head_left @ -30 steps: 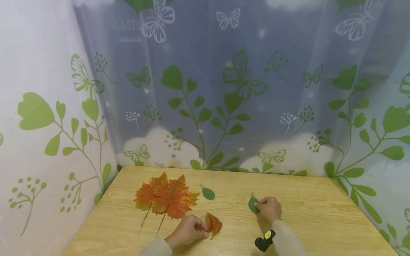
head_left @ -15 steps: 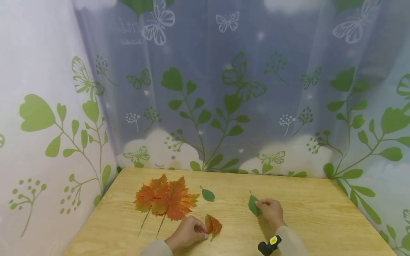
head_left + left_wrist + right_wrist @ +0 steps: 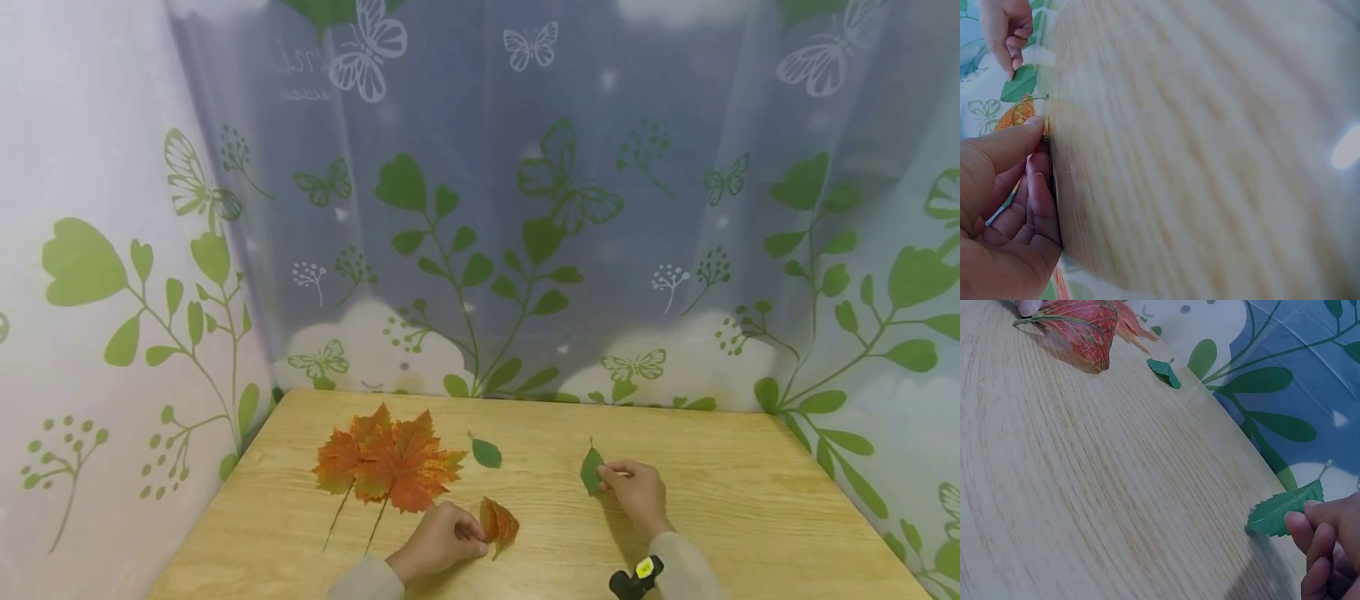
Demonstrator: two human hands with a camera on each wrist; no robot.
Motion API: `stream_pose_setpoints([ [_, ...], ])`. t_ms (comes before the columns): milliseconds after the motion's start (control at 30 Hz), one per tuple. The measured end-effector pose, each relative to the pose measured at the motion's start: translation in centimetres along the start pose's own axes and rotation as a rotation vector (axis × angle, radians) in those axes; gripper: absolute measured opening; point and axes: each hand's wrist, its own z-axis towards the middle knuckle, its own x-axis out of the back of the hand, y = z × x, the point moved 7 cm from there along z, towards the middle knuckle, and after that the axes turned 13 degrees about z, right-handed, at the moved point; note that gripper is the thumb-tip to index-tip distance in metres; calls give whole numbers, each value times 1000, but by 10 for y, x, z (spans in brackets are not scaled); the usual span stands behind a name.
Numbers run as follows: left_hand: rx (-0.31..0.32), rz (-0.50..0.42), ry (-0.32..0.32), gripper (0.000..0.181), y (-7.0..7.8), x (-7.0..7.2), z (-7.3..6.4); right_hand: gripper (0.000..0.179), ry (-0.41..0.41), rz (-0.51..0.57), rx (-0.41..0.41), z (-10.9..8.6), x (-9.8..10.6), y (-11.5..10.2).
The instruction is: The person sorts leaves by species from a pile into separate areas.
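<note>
My right hand (image 3: 637, 496) pinches a green leaf (image 3: 592, 472) with a serrated edge between thumb and fingers, its short stem pointing away from me. In the right wrist view this leaf (image 3: 1282, 511) is held over the wood, with a shadow beneath. With thumb and curled fingers, my left hand (image 3: 441, 542) pinches the left edge of a small folded orange-red leaf (image 3: 501, 525) on the table. The right wrist view shows that folded leaf (image 3: 1082, 331), its green stem beside the left fingertips. Another green leaf (image 3: 487, 452) lies farther back, beside the large orange maple leaves (image 3: 405, 467).
The wood-grain table (image 3: 720, 467) reaches back to a curtain (image 3: 480, 250) printed with plants and butterflies, which also hangs at both sides. Thin dark stems (image 3: 378, 521) of the maple leaves run toward me at left. A black wrist device (image 3: 633, 581) is at my right sleeve.
My right hand has shifted slightly to the right, and the green leaf in it has turned a little more upright. My left hand and the folded leaf have stayed in place.
</note>
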Motion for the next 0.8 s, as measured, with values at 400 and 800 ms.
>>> stream_pose_setpoints([
  [400,1,-7,-5,5,4,1,-1,30,-76,219,49,1,1,-1],
  [800,-9,4,5,5,4,1,-1,32,-34,262,53,-4,19,-1],
])
